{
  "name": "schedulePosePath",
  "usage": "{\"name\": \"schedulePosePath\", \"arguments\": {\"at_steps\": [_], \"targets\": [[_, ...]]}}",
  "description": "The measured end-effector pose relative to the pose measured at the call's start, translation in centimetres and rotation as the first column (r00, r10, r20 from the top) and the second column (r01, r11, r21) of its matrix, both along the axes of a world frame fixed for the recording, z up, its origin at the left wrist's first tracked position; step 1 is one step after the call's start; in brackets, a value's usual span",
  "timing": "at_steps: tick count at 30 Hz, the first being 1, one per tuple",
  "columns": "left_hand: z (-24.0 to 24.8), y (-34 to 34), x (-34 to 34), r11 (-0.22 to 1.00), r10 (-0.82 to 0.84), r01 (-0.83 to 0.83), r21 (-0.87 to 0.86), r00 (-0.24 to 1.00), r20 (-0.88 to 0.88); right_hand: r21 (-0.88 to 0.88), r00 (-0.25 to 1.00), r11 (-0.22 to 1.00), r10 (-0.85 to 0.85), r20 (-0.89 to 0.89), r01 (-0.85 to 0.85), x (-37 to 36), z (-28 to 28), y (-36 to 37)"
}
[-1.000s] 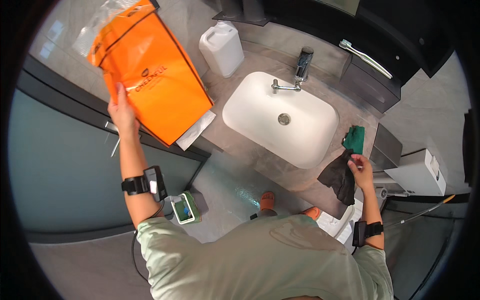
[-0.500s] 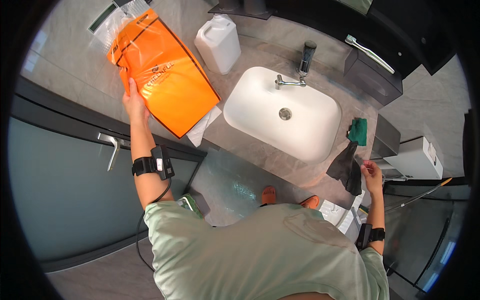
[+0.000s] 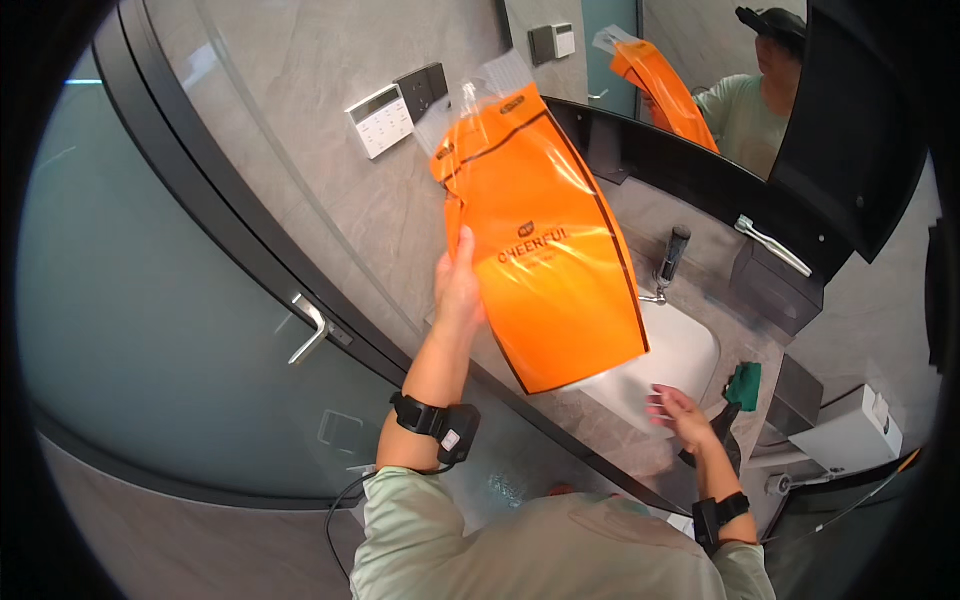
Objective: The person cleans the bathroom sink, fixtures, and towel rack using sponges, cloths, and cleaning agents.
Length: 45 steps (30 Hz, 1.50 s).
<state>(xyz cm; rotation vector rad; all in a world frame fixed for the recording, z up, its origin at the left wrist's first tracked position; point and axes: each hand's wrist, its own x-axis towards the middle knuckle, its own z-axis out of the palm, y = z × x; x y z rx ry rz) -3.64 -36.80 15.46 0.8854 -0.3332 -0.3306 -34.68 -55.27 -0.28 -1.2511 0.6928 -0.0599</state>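
It's a bathrm, w/ white sink (image 3: 692, 348), tap (image 3: 673, 258), toothbrush (image 3: 773, 246) on a dk box (image 3: 778, 292) & wall mirror (image 3: 690, 35).

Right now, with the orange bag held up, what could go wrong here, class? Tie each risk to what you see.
1. The left grip holds the bag by one side only, so it might slip or twist.
2. The bag covers much of the sink in this view, so the wearer could misjudge what lies behind it.
3. The right grip is close to the dark cloth and might snag it.
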Motion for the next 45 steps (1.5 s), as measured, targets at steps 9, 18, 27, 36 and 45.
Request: {"name": "schedulePosePath", "arguments": {"at_steps": [9,18,27,36,45], "targets": [[4.9,1.6,-2.9,0.999,-0.036,0.037,-0.017,0.999,0.022,0.349,0.987,0.934,0.017,0.157,-0.071,9.7,2.7,3.5],[1.6,3.0,-0.1,0.996,0.080,-0.074,0.052,0.988,-0.128,0.093,0.982,0.977,0.189,0.029,-0.191,3.6,4.7,1.2],[0.2,-4.5,-3.0,0.995,-0.101,0.095,-0.036,0.959,-0.264,0.097,0.919,0.993,-0.103,0.380,0.071,1.7,7.6,-0.5],[5.0,-9.7,-8.5,0.980,-0.180,0.192,-0.056,0.968,0.177,0.348,0.785,0.932,-0.288,0.548,0.099,-0.2,6.4,-2.2],[11.3,-14.7,-13.9,0.876,-0.450,0.477,-0.073,0.862,0.232,0.059,0.650,0.931,-0.295,0.700,0.359,-3.1,10.5,-3.2]]}}
